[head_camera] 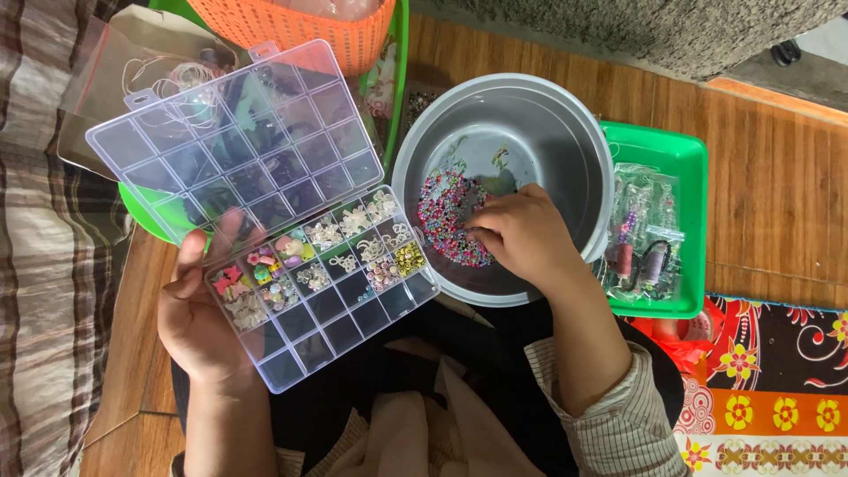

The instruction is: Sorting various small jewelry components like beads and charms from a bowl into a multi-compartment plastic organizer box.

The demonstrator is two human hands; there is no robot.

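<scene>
Soft, even daylight falls from above; my view is bright and sharp; pale glare sits on the clear lid (238,132) and the metal bowl (530,124); my right hand (521,231) casts only a faint shadow; edges bend slightly.

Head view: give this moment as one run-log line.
left hand: holds open bead organizer | right hand: fingers in beads | metal bowl

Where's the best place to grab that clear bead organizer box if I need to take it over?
Grip the bead organizer box by its tray's bare lower-left corner, from beneath, as the left hand does. Its lid stands open and the compartments hold loose charms, so keep it level.
</scene>
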